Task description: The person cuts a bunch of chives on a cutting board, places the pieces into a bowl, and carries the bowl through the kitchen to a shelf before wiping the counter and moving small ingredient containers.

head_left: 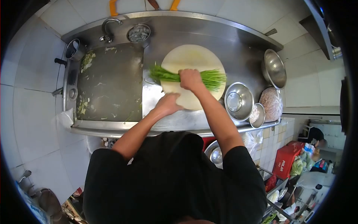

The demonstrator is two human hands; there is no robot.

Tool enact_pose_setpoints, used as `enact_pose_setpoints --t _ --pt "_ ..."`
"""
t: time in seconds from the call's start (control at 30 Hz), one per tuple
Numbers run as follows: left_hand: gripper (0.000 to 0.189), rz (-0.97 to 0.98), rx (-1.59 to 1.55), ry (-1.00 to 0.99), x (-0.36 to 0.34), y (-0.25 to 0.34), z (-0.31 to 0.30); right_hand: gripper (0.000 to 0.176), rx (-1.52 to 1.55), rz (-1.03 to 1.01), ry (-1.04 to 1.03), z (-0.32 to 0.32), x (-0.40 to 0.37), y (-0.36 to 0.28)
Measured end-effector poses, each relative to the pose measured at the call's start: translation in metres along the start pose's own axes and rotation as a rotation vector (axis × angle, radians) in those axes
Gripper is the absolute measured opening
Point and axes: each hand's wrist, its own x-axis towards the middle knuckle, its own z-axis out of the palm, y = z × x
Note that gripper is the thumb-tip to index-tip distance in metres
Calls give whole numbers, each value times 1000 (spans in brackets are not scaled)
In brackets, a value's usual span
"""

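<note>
A bunch of long thin green chives lies across the round white cutting board, its left end reaching past the board's rim. My right hand is closed over the middle of the bunch from above. Lower down, my left hand is at the board's near-left edge, thumb and fingers apart and nothing visible between them. The undersides of its fingers are hidden.
Left of the board is a sink holding water and vegetable scraps, with a faucet behind. A pot of greyish pieces stands at the back. To the right are a metal bowl, a larger bowl and a filled plastic bag.
</note>
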Motion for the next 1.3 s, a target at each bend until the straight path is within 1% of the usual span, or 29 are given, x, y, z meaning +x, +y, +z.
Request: enact_pose_setpoints --t 0.03,0.07,0.1,0.2,0.27,0.3,0.37,0.4,0.43,0.53,0.57,0.63,0.67,0.7,0.77,0.8,0.83,0.87,0.93,0.97,1.03,1.1,1.13,1.17,1.2,1.23,1.3 --pt "60 -100 -54 -136 -16 -5 -11 33 13 -26 -19 26 5 -3" --pt "58 -94 -103 -112 -34 -20 -10 36 28 -51 -40 41 6 -8" --pt "57 -84 -155 -86 -45 -32 -9 40 57 -73 -22 39 7 -11" --pt "51 -191 -227 -262 -57 -46 -23 54 104 -102 -15 27 -7 -8" --pt "55 -60 1 -75 -51 -78 -2 65 76 -133 -33 18 -6 -5" --pt "57 -4 120 29 -46 -96 11 68 151 -157 26 12 -6 -2" --pt "64 171 325 140 -35 -127 31 75 301 -217 150 -4 -13 14" --pt "67 258 434 199 -29 -141 34 72 404 -192 185 -17 -19 17" --pt "75 279 438 84 -22 -150 31 69 507 -164 221 -29 -24 19" --pt "74 264 509 -99 1 -154 -4 58 594 -143 220 -55 -29 27" --pt "75 147 438 -39 10 -163 -5 54 682 -134 200 -63 -21 29" --pt "73 24 485 257 8 -178 -13 46 859 -105 159 -76 -7 32" --pt "72 -40 501 404 4 -186 -16 44 1065 -77 143 -82 6 30" --pt "68 -128 482 420 -4 -189 -26 43 1272 -52 123 -90 27 25" --pt "65 -252 214 518 -24 -238 -18 45 1710 -5 57 -97 81 16" --pt "63 -291 188 503 -39 -266 -13 48 1938 18 7 -97 114 12" --pt "61 -332 163 486 -55 -288 -14 51 2065 28 -51 -103 144 2" --pt "58 -377 132 419 -72 -296 -25 53 2192 39 -116 -109 175 -7" --pt "53 -488 56 283 -117 -301 -46 55 2369 -106 -230 -107 244 -18" --pt "51 -598 24 246 -140 -319 -49 56 2403 -13 -170 -110 264 -31" --pt "48 -787 -27 187 -166 -377 -65 57 2455 148 -11 -132 299 -51" --pt "48 -694 192 122 -193 -433 -74 58 2625 188 63 -129 340 -52" --pt "48 -644 298 87 -196 -429 -82 59 2707 212 106 -132 347 -55" --pt "48 -650 286 299 -199 -422 -81 50 2766 212 160 -132 351 -57" --pt "47 -656 268 512 -201 -369 -94 45 2814 216 175 -131 359 -58" --pt "47 -654 250 729 -195 -329 -99 41 2863 213 189 -126 370 -57" --pt "44 -538 362 871 -191 -314 -75 33 2974 194 227 -123 387 -53"
